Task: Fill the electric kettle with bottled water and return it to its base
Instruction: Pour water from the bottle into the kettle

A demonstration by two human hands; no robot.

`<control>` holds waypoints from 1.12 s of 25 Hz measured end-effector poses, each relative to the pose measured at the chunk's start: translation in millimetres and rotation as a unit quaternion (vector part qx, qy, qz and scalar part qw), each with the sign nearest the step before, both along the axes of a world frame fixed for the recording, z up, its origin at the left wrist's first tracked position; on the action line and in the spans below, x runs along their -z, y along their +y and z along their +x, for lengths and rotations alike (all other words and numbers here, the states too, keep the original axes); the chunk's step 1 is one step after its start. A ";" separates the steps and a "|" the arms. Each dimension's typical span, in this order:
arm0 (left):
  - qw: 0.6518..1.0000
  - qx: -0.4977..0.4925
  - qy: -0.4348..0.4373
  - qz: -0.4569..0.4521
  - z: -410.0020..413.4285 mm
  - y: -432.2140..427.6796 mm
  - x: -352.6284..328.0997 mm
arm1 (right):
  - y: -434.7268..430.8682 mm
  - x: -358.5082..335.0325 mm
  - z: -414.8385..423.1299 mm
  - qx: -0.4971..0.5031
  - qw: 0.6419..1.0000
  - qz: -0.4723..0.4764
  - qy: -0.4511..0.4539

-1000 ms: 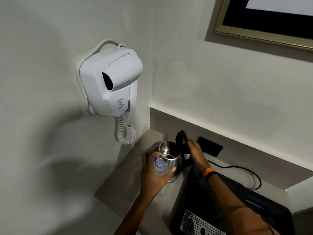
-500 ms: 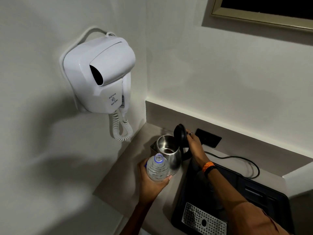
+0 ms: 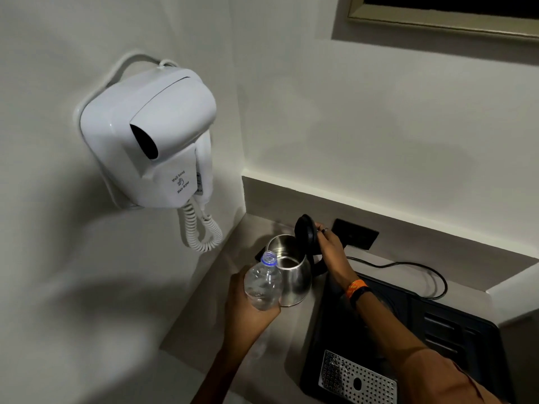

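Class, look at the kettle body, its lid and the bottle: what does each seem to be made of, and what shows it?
Kettle body: brushed or polished metal, probably stainless steel; it mirrors the light.
Lid: matt black, likely plastic; no shine.
Water bottle: clear thin plastic, see-through, with a blue neck ring.

Scene was dim, flat greyish light; source seemed above and behind the camera; a broad soft shadow lay on the left plain white wall (image 3: pixel 58 258) below the white plastic wall-mounted hair dryer (image 3: pixel 151 135); the shiny stainless steel electric kettle (image 3: pixel 291 275) showed faint highlights, no hard glare; the black rectangular tray (image 3: pixel 437 330) lost detail in darkness; wide-angle bending of wall lines towards edges; slight softness, compression smear overall.
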State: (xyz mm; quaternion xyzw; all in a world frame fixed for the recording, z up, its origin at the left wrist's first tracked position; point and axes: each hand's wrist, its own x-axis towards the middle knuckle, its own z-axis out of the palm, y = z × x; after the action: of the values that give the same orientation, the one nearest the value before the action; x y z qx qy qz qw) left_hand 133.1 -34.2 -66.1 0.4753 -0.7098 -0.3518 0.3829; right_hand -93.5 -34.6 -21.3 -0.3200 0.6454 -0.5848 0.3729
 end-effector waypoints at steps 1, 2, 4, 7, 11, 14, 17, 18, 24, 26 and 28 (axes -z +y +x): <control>0.998 -0.013 -0.059 -0.007 4.7 -2.2 -5.9 | -0.4 -0.8 0.5 0.002 1.000 0.001 0.000; 0.993 -0.019 -0.116 -0.024 9.1 -4.1 -11.9 | -0.6 -1.4 0.6 0.002 1.000 0.003 0.000; 0.977 -0.002 -0.204 -0.062 16.6 -12.1 -24.8 | -0.5 -2.5 1.2 0.000 1.000 0.011 0.001; 0.935 0.040 -0.342 -0.086 21.5 -28.2 -45.9 | 1.7 -4.6 -0.4 -0.002 1.000 0.020 0.024; 0.882 0.063 -0.455 -0.102 22.9 -41.3 -67.1 | 2.6 -4.9 0.4 -0.001 0.999 0.032 0.033; 0.857 0.076 -0.495 -0.119 20.9 -47.5 -76.3 | 4.7 -6.9 1.7 -0.008 0.999 0.031 0.029; 0.845 0.082 -0.511 -0.133 20.1 -49.2 -80.7 | 6.1 -10.4 3.1 -0.008 0.999 0.034 0.031; 0.842 0.082 -0.517 -0.134 19.5 -48.7 -82.0 | 6.5 -11.0 3.4 -0.005 0.999 0.034 0.032; 0.812 0.080 -0.561 -0.138 16.4 -46.3 -85.7 | 6.3 -7.7 3.9 -0.005 0.999 0.036 0.035; 0.811 0.080 -0.564 -0.134 16.1 -43.9 -86.7 | 5.1 -5.8 3.8 -0.001 0.999 0.032 0.034; 0.811 0.079 -0.565 -0.130 16.0 -42.1 -87.3 | 5.1 -5.4 3.8 0.000 0.999 0.033 0.036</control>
State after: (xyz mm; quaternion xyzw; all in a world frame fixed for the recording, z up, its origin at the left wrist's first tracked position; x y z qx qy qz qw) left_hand 149.1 -76.3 21.2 0.4782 -0.8753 0.0446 -0.0565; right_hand -89.7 -29.5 -15.8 -0.3284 0.6774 -0.5514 0.3595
